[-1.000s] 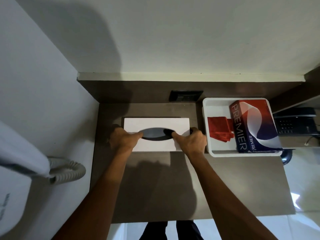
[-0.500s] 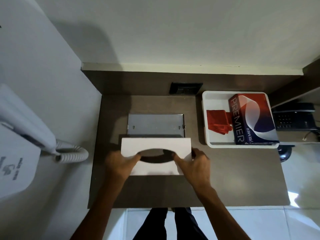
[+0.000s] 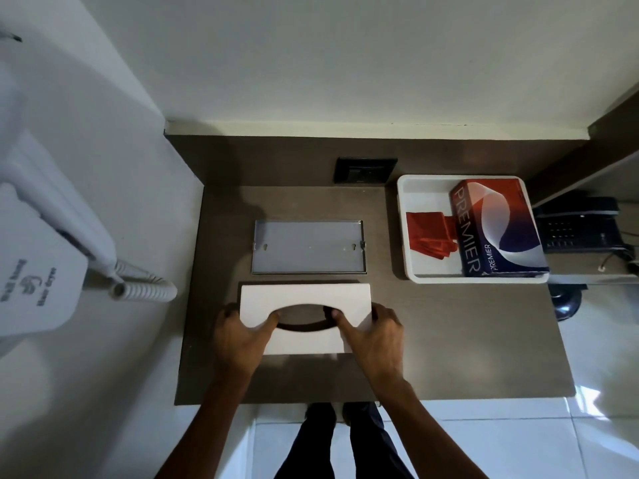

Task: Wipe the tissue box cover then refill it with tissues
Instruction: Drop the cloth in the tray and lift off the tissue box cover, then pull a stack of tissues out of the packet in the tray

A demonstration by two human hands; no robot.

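Observation:
The white tissue box cover (image 3: 304, 295) with an oval slot is held over the near part of the brown counter. My left hand (image 3: 238, 337) grips its left end and my right hand (image 3: 371, 337) grips its right end, thumbs at the slot. Behind it lies the bare metal base plate (image 3: 308, 246), flat on the counter. A red and blue Premier tissue pack (image 3: 498, 229) and a folded red cloth (image 3: 428, 233) sit in the white tray (image 3: 403, 216) at the right.
A wall hair dryer (image 3: 38, 257) with a coiled cord hangs at the left. A black wall socket (image 3: 365, 170) sits behind the plate. A black telephone (image 3: 581, 229) stands right of the tray. The counter's front edge (image 3: 449, 397) is near my legs.
Both hands lifted the cover off the base plate and drew it toward me, which exposed the metal plate. The cover now sits a little nearer than half a second ago.

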